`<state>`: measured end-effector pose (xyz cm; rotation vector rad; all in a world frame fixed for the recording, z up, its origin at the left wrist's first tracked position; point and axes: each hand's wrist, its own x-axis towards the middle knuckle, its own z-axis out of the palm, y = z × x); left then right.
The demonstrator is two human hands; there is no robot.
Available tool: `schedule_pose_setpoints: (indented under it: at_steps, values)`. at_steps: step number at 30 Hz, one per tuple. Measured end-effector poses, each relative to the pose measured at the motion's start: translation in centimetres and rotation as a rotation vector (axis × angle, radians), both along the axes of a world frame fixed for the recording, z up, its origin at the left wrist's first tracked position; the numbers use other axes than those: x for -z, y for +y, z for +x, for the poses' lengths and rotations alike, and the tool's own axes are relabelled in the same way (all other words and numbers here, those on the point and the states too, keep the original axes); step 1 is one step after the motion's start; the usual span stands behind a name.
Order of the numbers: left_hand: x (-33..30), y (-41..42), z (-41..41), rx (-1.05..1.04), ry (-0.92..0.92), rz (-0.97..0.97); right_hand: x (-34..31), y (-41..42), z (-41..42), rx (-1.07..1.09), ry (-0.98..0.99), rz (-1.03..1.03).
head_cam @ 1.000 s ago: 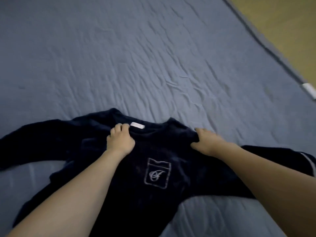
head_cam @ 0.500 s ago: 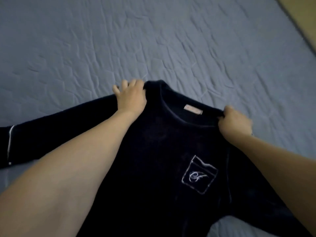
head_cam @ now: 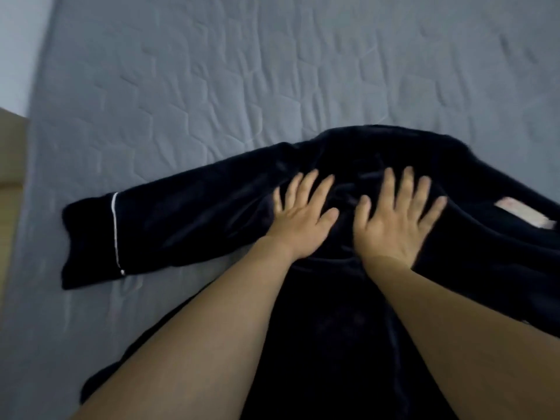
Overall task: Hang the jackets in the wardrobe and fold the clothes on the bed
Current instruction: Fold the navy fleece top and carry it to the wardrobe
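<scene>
While a dark navy sweater [head_cam: 348, 298] lies spread on the grey-blue bed [head_cam: 212, 86], the left hand [head_cam: 303, 216] and right hand [head_cam: 394, 225] press flat on it, side by side, grip wide, fingers straight.

A dark navy top [head_cam: 333, 313] lies spread on the grey-blue quilted bed [head_cam: 242, 86], its fabric soft and rumpled near the shoulder. One sleeve [head_cam: 169, 219] stretches out flat to the left, a thin white line across its cuff. A pale label shows at right
</scene>
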<state>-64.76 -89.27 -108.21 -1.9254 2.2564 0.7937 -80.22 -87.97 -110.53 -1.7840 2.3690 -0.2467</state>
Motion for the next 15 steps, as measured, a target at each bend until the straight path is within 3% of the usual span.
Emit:
schedule_pose_setpoints:
  at_steps: [2,5,6,8,9,11,13,15]
  values:
    - [-1.2,0.0,1.1,-0.014,0.077,-0.190,0.2,0.1,0.0,0.003,0.017,0.001]
    - [-3.8,0.2,6.0,-0.314,-0.171,-0.485,-0.5,0.0,0.0,-0.004,-0.012,0.020]
    - [-4.7,0.0,8.9,-0.506,-0.268,-0.408,-0.7,0.1,0.0,0.000,-0.021,0.034]
    - [-6.5,-0.4,14.1,-0.791,-0.437,-0.060,-0.9,0.1,0.1,0.015,-0.018,0.039]
    - [-7.0,-0.5,15.8,-0.762,-0.511,0.101,-1.0,0.0,0.1,0.019,-0.022,0.042]
    - [-8.1,-1.7,17.5,-0.544,-0.650,0.185,-1.3,0.0,0.2,0.020,-0.034,0.048]
    - [-9.5,-5.1,18.3,-0.487,-0.724,-0.011,-1.3,0.0,0.1,0.014,-0.027,0.059]
    - [-11.5,-9.3,19.7,-0.631,-0.792,-0.261,-1.1,0.1,0.0,0.011,-0.023,0.066]
